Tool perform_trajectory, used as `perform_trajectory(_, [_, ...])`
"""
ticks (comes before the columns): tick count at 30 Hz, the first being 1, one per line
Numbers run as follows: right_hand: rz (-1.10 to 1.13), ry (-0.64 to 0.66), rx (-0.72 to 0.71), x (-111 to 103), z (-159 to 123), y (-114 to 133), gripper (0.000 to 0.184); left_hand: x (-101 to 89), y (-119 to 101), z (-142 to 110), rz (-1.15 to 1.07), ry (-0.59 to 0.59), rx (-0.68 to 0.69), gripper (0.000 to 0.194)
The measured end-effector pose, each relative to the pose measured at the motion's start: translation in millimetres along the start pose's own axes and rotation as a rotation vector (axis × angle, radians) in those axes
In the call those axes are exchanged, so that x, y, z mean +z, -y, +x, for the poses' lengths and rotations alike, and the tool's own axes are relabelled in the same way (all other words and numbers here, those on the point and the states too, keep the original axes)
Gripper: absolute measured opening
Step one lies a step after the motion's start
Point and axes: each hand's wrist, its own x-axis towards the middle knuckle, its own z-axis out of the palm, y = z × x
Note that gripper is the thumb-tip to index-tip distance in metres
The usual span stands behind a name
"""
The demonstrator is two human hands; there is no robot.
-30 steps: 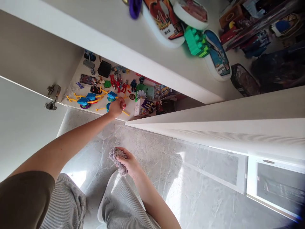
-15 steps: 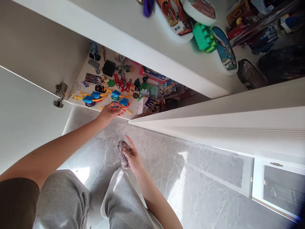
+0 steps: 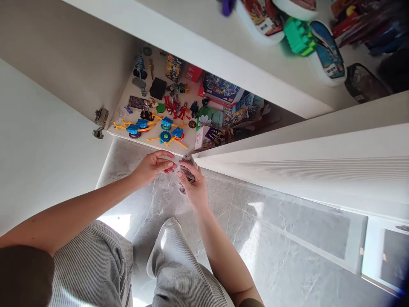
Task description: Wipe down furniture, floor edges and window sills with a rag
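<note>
My left hand [image 3: 155,165] is in front of the lower shelf's edge, its fingers apart with nothing seen between them. Close to its fingertips, my right hand [image 3: 195,185] grips a crumpled grey-brown cloth [image 3: 188,159]. Just beyond the hands, on the shelf, stand blue toys with yellow arms; a blue round-based one [image 3: 165,137] and a blue-and-red one [image 3: 177,133] lie nearest the edge. Behind them are red figures [image 3: 172,105], a dark figure [image 3: 194,109] and a black box [image 3: 157,88].
A white box [image 3: 201,138] and a green packet [image 3: 209,118] stand at the shelf's right. The open cabinet door [image 3: 47,149] with its hinge [image 3: 101,121] is on the left. Above, an upper shelf [image 3: 204,34] holds packaged toys and a green block figure [image 3: 298,36]. Grey tiles [image 3: 223,221] cover the floor.
My left hand has let go of the yellow-armed blue toy and drawn back off the shelf. My right hand has risen with the cloth to meet it. The view has shifted slightly.
</note>
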Motion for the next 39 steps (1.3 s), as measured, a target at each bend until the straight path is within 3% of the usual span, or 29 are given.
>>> perform_trajectory(7, [-0.02, 0.114, 0.1, 13.6, -4.8, -17.8, 0.047, 1.3, 28.9, -13.6, -0.041, 0.011, -0.152, 0.056])
perform_trajectory(12, [-0.111, 0.202, 0.168, 9.4, -9.6, -27.5, 0.039, -5.9, 44.8, -19.9, 0.04, 0.014, -0.206, 0.054])
perform_trajectory(16, [-0.146, 0.174, 0.213, 7.3, -10.7, -37.1, 0.032, -15.3, 74.0, -21.5, 0.113, 0.029, -0.253, 0.052])
perform_trajectory(22, [-0.063, 0.171, 0.248, 5.6, -6.3, -52.7, 0.032, -48.3, 121.5, -20.7, 0.369, 0.107, -0.357, 0.039])
perform_trajectory(25, [-0.119, 0.183, 0.174, 5.0, 0.0, -61.0, 0.03, -73.2, 135.8, -19.4, 0.522, 0.192, -0.386, 0.034])
perform_trajectory(27, [-0.174, 0.184, 0.087, 8.6, 8.3, -69.0, 0.039, -88.8, 142.6, -21.8, 0.723, 0.312, -0.41, 0.028])
perform_trajectory(29, [-0.238, 0.194, 0.005, 18.2, 22.1, -79.7, 0.057, -102.0, 147.2, -27.8, 1.037, 0.408, -0.401, 0.021])
perform_trajectory(32, [-0.401, 0.248, -0.072, 46.0, 54.0, -99.0, 0.064, -116.5, 148.8, -39.1, 1.377, 0.367, -0.374, 0.021])
perform_trajectory(35, [-0.607, 0.319, -0.18, 83.2, 91.8, -118.3, 0.053, -124.7, 144.1, -44.8, 1.44, 0.298, -0.349, 0.027])
perform_trajectory(39, [-0.717, 0.461, -0.286, 121.0, 127.3, -142.7, 0.051, -133.6, 136.0, -43.1, 1.458, 0.196, -0.245, 0.052])
